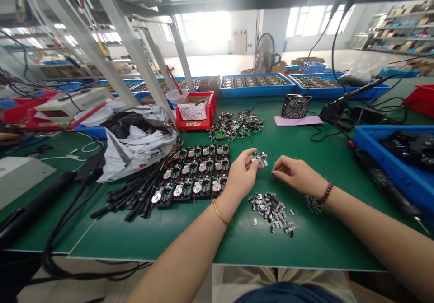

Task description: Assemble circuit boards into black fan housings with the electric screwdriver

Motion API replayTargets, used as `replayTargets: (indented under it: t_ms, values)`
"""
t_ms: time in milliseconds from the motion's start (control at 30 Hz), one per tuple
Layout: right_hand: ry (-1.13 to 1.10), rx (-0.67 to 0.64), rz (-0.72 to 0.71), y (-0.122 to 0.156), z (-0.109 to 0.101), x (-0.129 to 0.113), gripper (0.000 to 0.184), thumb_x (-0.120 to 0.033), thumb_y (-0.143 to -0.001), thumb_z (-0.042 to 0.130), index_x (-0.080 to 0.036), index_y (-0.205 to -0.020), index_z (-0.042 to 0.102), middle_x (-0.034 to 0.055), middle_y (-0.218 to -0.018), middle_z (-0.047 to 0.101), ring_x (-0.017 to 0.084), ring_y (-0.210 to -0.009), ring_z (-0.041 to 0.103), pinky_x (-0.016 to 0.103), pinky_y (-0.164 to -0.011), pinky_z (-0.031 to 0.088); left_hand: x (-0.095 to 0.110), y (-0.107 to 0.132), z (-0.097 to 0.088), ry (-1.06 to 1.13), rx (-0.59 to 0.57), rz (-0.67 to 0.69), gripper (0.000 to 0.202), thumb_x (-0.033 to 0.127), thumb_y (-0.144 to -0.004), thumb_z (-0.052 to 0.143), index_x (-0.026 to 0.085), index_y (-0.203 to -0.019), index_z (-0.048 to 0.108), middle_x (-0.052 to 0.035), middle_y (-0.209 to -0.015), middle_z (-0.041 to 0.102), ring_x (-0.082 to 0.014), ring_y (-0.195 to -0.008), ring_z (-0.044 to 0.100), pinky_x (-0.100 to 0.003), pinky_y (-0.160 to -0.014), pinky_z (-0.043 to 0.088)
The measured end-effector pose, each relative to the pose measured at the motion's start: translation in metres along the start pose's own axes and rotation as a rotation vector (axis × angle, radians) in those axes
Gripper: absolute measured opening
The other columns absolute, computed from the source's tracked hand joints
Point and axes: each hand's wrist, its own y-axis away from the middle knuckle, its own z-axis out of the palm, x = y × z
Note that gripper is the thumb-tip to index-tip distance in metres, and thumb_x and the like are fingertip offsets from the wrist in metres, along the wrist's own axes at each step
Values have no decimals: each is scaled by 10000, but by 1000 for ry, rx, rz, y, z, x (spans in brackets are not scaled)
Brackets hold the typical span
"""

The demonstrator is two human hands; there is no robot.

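My left hand (241, 174) pinches a small cluster of wired electronic parts (260, 159) above the green mat (315, 244). My right hand (298, 176) faces it from the right, its fingertips closed on a tiny metal part (274, 171). Below both hands lies a loose pile of small metal-and-black components (271, 212). To the left of my left hand, circuit boards with round metal speakers (191, 172) stand in tidy rows, with black cables (135, 194) trailing from them. A heap of small green boards (235, 127) lies farther ahead.
A white and black plastic bag (135, 147) and a red box (195, 111) sit beyond the boards. Blue trays of parts (256, 86) line the far side. A soldering station (339, 106), a small fan (296, 106) and a blue bin (389, 167) stand to the right.
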Motion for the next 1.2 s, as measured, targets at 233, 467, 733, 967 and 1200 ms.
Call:
replayTargets:
  t_ms: [233, 467, 733, 967, 1200]
  values:
    - [-167, 275, -159, 10, -12, -21, 74, -303, -977, 587, -231, -991, 599, 33, -877, 672, 182, -745, 642, 302, -664, 539, -7, 10, 8, -101, -97, 65, 380, 88, -901, 620, 199, -1262, 663, -49, -977, 765, -189, -882, 749, -286, -862, 572]
    - [-130, 340, -286, 3, -1, -25, 58, -204, -961, 612, -209, -976, 669, 30, -863, 605, 175, -752, 554, 287, -642, 456, -10, 12, 6, -284, -153, 174, 393, 131, -952, 546, 155, -1340, 604, -81, -993, 764, -210, -921, 764, -321, -889, 601]
    - [-104, 350, -289, 4, 3, -22, 47, -168, -958, 646, -190, -981, 680, 10, -844, 562, 156, -725, 530, 271, -639, 421, -13, 13, 6, -287, -154, 199, 403, 138, -951, 535, 157, -1349, 593, -82, -1010, 766, -207, -941, 770, -320, -906, 614]
    - [-107, 376, -279, 4, 5, -21, 68, -162, -967, 646, -189, -1017, 685, 6, -830, 559, 158, -711, 531, 269, -626, 423, -14, 11, 6, -268, -138, 203, 413, 147, -952, 538, 146, -1362, 589, -102, -1051, 770, -211, -943, 772, -327, -903, 615]
    - [-89, 398, -272, 4, 5, -19, 74, -179, -979, 645, -192, -1030, 697, 12, -826, 565, 172, -721, 544, 282, -620, 425, -13, 12, 8, -263, -139, 192, 410, 144, -947, 541, 148, -1353, 597, -118, -1115, 768, -210, -942, 776, -325, -898, 618]
